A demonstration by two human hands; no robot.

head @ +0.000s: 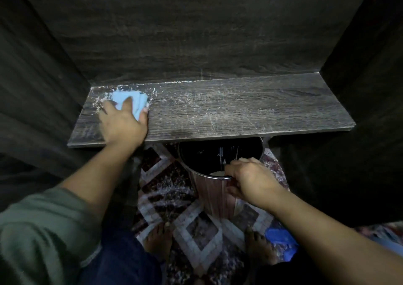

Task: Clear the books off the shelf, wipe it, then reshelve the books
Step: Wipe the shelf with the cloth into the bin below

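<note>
You are working through the middle step. The shelf (239, 110) is carrying no books, so the clearing looks done, and no books are showing anywhere in view. Wiping seems barely under way: white dust (207, 101) is lying scattered across most of the board and thickly along the back edge, so nearly the whole surface is waiting to be wiped, and reshelving comes after that.

Your left hand (123, 125) is reaching forward with the arm extended, pressing a light blue cloth (133, 100) flat onto the shelf's far left end, near the back corner. The fingers are spreading over the cloth rather than bunching it, with the thumb lying along its right edge.

Your right hand (248, 177) is hanging lower, below the shelf's front edge, with its fingers curling over the rim of a round bin (212, 197) standing on the patterned rug (174, 188), apparently placed to catch the dust.
</note>
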